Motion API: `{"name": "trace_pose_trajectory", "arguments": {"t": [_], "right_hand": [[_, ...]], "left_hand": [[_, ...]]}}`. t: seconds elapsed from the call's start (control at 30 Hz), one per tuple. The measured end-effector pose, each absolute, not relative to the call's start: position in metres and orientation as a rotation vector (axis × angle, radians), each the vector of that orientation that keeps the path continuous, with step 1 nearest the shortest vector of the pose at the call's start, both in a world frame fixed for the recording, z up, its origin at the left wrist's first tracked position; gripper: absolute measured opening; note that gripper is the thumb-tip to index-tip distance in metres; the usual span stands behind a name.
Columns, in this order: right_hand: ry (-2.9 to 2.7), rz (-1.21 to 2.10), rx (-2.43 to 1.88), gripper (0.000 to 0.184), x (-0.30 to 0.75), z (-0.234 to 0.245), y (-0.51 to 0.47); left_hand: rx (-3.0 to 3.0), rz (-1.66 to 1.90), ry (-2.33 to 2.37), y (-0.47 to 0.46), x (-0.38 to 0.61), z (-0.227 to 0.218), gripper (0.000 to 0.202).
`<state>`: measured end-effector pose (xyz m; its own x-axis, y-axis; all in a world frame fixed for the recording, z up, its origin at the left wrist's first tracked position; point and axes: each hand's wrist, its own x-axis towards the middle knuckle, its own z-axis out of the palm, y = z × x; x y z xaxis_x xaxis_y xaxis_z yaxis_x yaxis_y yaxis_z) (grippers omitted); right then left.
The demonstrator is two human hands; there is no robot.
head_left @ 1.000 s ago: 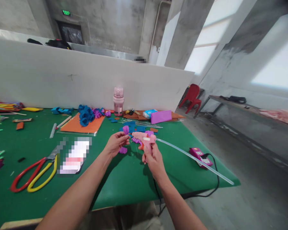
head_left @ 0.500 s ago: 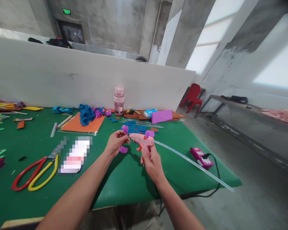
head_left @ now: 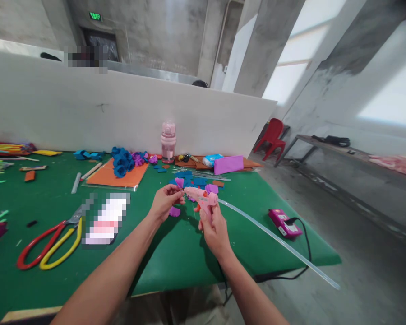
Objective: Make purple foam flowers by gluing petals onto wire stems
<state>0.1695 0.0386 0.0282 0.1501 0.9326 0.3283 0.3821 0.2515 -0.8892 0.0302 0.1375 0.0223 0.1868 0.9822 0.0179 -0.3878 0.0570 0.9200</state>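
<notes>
- Bare concrete walls (head_left: pixel 176 36) all round, with daylight from the right side.
- Across the far edge of the counter, a long white partition (head_left: pixel 88 113), upright.
- Green-covered counter (head_left: pixel 176 257), strewn with craft goods.
  - At the far middle: orange sheet (head_left: pixel 104 179) under blue foam roses (head_left: pixel 121 161), and a pink bottle (head_left: pixel 168 141) against the partition.
  - At near left: red and yellow scissors (head_left: pixel 47 246), lying flat.
  - Near the right edge: a pink box (head_left: pixel 284 223) with a black cord.
- Clear glue stick (head_left: pixel 274 237), long axis slanting from the back of the glue gun down and right, its far end past the counter's right edge.
- Pink glue gun (head_left: pixel 203 198), held above the near-middle of the counter. Body lying roughly left to right in the view, nozzle pointing left at the left hand's fingertips, grip pointing down.
- Right hand (head_left: pixel 214 228) closed round the glue gun's grip, fingers wrapped tight.
- Left hand (head_left: pixel 164 205) nearly closed, fingertips pinched on a purple foam piece (head_left: pixel 179 182) just beside the nozzle. Contact between nozzle and piece too small to tell.
</notes>
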Motion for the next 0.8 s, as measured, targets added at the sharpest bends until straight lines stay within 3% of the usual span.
{"name": "trace_pose_trajectory", "arguments": {"t": [0.53,0.8], "right_hand": [[-1.382,0.658,-1.264,0.029,0.1744,0.0296,0.0377],[-1.431,0.637,-1.317,0.035,0.1700,0.0283,0.0397]], "left_hand": [[0.964,1.197,0.742,0.1367,0.0290,0.0225,0.028],[0.974,1.201,0.713,0.1360,0.0292,0.0248,0.026]]}}
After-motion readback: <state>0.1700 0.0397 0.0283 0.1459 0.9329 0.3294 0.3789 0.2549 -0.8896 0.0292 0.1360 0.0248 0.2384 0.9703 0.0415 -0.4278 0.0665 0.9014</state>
